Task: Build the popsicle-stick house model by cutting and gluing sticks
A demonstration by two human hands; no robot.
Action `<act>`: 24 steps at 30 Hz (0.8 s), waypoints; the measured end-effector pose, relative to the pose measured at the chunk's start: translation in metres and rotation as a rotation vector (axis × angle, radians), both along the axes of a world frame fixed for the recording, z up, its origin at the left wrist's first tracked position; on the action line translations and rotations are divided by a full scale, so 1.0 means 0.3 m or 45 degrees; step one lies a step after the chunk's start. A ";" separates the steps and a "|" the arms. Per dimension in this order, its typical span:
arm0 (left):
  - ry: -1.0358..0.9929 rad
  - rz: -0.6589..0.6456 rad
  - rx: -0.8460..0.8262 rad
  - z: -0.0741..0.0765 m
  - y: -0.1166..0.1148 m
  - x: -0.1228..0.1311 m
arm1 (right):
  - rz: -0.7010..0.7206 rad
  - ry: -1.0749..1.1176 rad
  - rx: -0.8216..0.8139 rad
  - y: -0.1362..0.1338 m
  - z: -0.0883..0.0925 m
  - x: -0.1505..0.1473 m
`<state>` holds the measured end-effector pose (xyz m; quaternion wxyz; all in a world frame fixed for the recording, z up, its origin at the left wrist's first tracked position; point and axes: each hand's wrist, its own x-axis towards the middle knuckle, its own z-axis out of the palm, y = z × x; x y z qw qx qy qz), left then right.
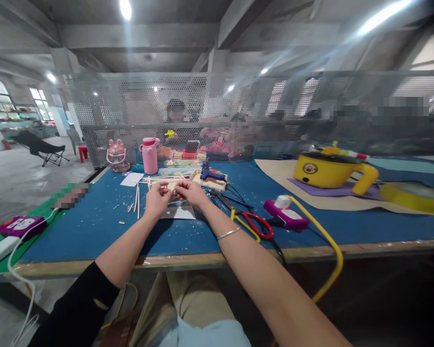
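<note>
My left hand [158, 196] and my right hand [192, 193] meet over the blue tabletop with their fingertips pinched close together. Whatever lies between the fingers is too small and covered to make out. Pale wooden sticks, joined into a small frame [170, 184], show just behind the fingers. Loose thin sticks [138, 202] lie left of my left hand. Beneath the hands is a white sheet of paper [181, 213]. A blue glue gun [214, 176] rests beyond my right hand, by a light wooden tray.
Red-handled scissors [259, 225] and a purple power strip [286, 215] with a yellow cable lie to the right. Farther right stands a yellow electric pot [320, 172]. A pink flask [150, 158] and pink bottle [118, 158] stand before a perforated screen [137, 106]; people sit behind it.
</note>
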<state>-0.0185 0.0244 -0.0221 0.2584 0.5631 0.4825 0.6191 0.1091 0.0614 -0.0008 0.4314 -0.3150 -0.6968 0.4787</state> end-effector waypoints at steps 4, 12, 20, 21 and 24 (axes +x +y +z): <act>0.215 0.068 0.130 0.016 -0.017 -0.019 | 0.089 -0.017 -0.028 0.010 -0.009 0.007; 0.842 0.062 0.145 0.036 -0.038 -0.036 | 0.017 -0.481 0.546 -0.004 0.003 0.026; 0.086 0.048 -0.099 0.014 -0.008 -0.027 | 0.066 0.017 0.003 0.003 -0.023 -0.029; 0.081 0.042 -0.114 0.017 -0.009 -0.029 | 0.081 0.025 -0.008 0.002 -0.023 -0.032; 0.154 0.146 -0.021 0.036 -0.020 -0.040 | -0.036 -0.037 0.102 0.002 -0.021 -0.030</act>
